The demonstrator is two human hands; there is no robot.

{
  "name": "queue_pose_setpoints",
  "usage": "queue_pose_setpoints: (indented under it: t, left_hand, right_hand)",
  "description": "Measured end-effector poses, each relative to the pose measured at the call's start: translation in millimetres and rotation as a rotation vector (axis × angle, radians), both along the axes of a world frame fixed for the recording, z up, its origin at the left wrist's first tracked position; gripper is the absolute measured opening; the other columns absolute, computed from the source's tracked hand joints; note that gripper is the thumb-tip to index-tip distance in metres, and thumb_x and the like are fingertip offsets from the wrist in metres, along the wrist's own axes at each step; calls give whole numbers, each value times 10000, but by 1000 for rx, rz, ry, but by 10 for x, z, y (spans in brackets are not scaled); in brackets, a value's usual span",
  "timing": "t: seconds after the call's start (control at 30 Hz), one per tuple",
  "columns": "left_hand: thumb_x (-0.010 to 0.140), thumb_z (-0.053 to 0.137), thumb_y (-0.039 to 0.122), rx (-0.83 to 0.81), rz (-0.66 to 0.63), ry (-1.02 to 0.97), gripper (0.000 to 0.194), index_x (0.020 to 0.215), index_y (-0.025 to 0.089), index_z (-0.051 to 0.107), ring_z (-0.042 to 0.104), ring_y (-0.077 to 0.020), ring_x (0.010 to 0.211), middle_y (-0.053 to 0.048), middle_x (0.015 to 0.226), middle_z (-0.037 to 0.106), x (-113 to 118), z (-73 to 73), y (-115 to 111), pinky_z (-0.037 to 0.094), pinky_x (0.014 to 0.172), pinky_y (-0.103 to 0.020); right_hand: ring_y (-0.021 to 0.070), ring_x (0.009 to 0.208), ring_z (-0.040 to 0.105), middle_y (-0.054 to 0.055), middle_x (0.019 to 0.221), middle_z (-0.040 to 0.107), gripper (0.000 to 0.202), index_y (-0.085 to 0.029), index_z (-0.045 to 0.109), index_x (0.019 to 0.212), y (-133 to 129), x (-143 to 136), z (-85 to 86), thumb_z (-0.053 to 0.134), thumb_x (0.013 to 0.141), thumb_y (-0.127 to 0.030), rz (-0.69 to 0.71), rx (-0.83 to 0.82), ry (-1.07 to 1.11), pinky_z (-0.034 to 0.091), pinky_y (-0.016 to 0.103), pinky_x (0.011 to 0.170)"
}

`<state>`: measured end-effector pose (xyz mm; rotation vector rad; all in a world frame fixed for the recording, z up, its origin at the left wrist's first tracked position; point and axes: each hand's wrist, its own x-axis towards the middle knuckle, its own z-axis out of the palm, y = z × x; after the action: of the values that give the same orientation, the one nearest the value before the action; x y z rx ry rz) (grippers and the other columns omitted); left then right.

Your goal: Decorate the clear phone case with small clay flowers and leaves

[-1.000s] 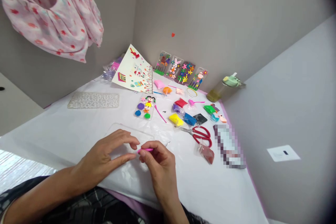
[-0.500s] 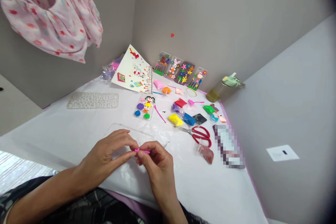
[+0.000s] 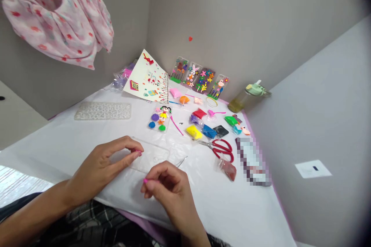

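Head view of my two hands over the white counter [image 3: 58, 139]. My left hand [image 3: 101, 162] rests with its fingertips [image 3: 138, 152] pinched on a small pink bit of clay [image 3: 140, 153], touching the near edge of the clear phone case [image 3: 150, 154] that lies flat on the counter. My right hand [image 3: 168, 189] is curled closed around the pink tool [image 3: 145, 180], whose tip juts from between thumb and forefinger; the hand sits just nearer to me than the case. The two hands are apart, with the case between them. A thin needle [image 3: 181, 161] lies just beyond the right hand. Farther out: red scissors [image 3: 222, 149], a brown clay bag [image 3: 228, 169] beside them, yellow clay [image 3: 194, 132], blue clay [image 3: 209, 131] and black clay [image 3: 221, 130] in a cluster, a decorated case with a doll figure [image 3: 160, 117], and a textured clear case [image 3: 102, 110] to the left. Four finished cases [image 3: 199, 79] lean on the wall near a bottle [image 3: 246, 98].
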<state>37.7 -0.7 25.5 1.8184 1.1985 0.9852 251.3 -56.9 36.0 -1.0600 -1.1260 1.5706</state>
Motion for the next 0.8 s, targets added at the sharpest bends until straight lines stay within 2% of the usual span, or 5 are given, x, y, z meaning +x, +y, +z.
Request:
queue_pose_setpoints:
  t: [0.17, 0.3, 0.47, 0.63, 0.8]
  left_hand:
    - [1084, 636, 416, -62, -146, -77, 255, 1137, 352, 877, 817, -191, 877, 28, 921, 838, -67, -53, 16, 666, 831, -221]
    - [1115, 619, 407, -77, -165, -114, 287, 1287, 404, 848, 840, -187, 1017, 15, 1154, 843, -53, -79, 39, 672, 953, -228]
    - [1004, 776, 455, -134, -60, -174, 165, 1076, 368, 896, 864, -176, 904, 30, 1063, 863, -30, -82, 33, 682, 872, -188]
    - [1009, 768, 498, -225, -16, -281, 256, 1183, 316, 815, 887, -227, 918, 8, 993, 900, -29, -134, 10, 724, 873, -274]
    - [1025, 715, 534, -209, 29, -221, 261, 973, 282, 757, 832, -222, 870, 17, 873, 855, -16, -79, -7, 674, 842, -276]
  right_hand:
    - [160, 677, 671, 5, 783, 775, 250, -226, 771, 934, 70, -10, -90, 876, 912, -451, -114, 11, 32, 575, 290, 709]
    - [152, 672, 659, 3, 773, 768, 234, -220, 772, 924, 71, -3, -102, 865, 923, -434, -117, 26, 27, 564, 280, 701]
    - [159, 667, 657, 1, 766, 763, 239, -225, 767, 916, 71, 1, -95, 870, 913, -441, -121, 29, 11, 568, 290, 697]
    - [152, 660, 653, 5, 764, 764, 237, -218, 769, 912, 72, -1, -117, 868, 918, -433, -123, 32, 23, 563, 281, 693]
    - [142, 663, 652, 11, 758, 768, 247, -204, 778, 902, 71, 5, -127, 888, 907, -426, -126, 10, 37, 557, 265, 695]
